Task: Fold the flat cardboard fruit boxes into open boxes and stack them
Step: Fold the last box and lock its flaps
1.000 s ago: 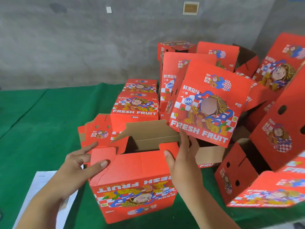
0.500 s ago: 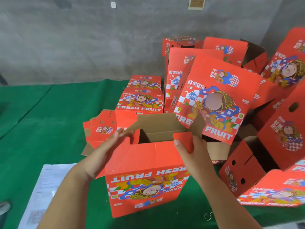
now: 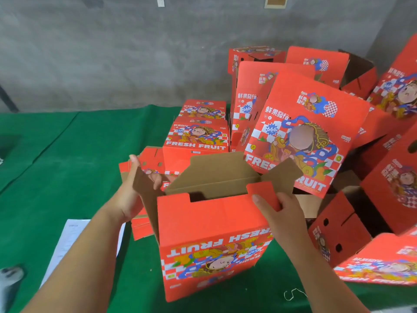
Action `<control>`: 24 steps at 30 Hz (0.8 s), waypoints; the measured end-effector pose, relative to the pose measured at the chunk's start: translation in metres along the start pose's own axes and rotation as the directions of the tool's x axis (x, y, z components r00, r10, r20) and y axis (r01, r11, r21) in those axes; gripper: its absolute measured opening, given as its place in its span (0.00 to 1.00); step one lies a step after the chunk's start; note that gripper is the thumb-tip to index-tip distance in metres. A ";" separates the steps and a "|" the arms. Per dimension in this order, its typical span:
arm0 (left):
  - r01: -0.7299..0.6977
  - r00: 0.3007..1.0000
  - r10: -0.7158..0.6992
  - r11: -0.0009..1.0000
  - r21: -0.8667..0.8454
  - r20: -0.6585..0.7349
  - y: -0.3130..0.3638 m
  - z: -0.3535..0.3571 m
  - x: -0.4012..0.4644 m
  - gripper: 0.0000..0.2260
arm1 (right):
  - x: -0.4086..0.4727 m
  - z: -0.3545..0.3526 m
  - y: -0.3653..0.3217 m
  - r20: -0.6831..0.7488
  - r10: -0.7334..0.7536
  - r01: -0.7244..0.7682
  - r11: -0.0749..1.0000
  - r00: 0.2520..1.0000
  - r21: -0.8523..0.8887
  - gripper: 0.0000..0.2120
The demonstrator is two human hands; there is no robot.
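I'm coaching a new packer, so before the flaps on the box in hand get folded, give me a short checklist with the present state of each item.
1. Red cardboard fruit box squared up and standing on the green table cover: ok.
2. Left hand holds the brown left side flap, which is splayed outward: ok.
3. Right hand grips the red near-right tab: ok.
4. Far brown flap and right side flap stand up, not tucked: not ok.
5. Bottom of the box locked: cannot tell, hidden.
6. Room to fold: not ok, the leaning red printed box crowds the right flap.
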State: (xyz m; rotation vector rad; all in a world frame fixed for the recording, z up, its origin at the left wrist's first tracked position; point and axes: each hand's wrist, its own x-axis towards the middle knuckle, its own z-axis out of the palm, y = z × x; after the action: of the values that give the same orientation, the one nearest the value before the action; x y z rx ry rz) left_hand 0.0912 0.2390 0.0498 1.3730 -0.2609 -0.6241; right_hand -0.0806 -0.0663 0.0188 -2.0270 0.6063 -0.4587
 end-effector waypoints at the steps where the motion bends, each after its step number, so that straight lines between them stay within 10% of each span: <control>1: 0.035 0.999 -0.036 0.999 0.028 0.041 -0.001 -0.001 -0.002 0.44 | 0.003 -0.003 -0.001 0.016 0.012 -0.012 1.000 1.000 -0.013 0.28; 10: 0.062 0.998 -0.063 0.996 0.058 0.023 0.003 0.010 -0.023 0.55 | 0.002 0.004 -0.015 0.075 0.018 0.001 0.969 0.997 -0.247 0.20; 19: 0.163 0.982 -0.136 0.962 0.220 -0.132 0.005 0.018 -0.017 0.46 | -0.029 0.023 -0.019 -0.093 -0.018 -0.030 0.872 0.996 -0.488 0.32; 24: 0.150 0.976 -0.120 0.976 0.157 -0.183 -0.002 0.010 -0.015 0.48 | -0.033 0.020 -0.037 -0.113 -0.262 0.186 0.874 0.959 -0.448 0.45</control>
State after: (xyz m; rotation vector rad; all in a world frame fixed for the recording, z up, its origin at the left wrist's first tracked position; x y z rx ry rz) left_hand 0.0730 0.2391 0.0524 1.6102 -0.0827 -0.6017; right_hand -0.0880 -0.0174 0.0389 -2.5206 0.6178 -0.6907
